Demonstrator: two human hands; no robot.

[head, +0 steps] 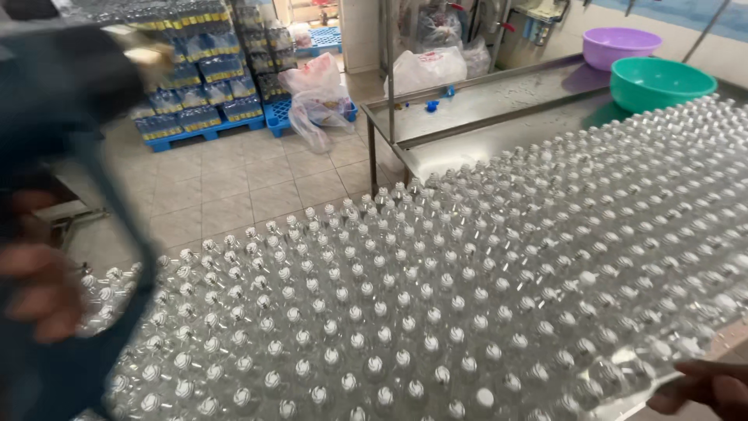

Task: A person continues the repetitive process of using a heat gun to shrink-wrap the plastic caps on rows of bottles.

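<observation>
Your right hand (705,387) sits at the near right corner of the picture, fingers curled loosely at the edge of the packed clear plastic bottles (436,312); whether it grips one or only rests against the outer row, you cannot tell, since the fingertips are cut off by the frame. Your left hand (35,292) is a blur at the near left, seemingly closed on a dark blue cloth or bag (70,156) that hangs in front of the camera, though the smear hides the grip itself.

Those bottles stand upright, mouths up and touching one another, filling the steel table (499,117) from the near edge to the far right, a tight pack that likely keeps them from tipping. Beyond them, on the bare far end of the table, a teal basin (662,82) and a purple basin (619,43) sit side by side. White plastic bags (315,93) lie on the tiled floor (234,187) further left, next to shrink-wrapped packs of bottles (195,78) stacked on blue pallets (202,132), raised off the floor.
</observation>
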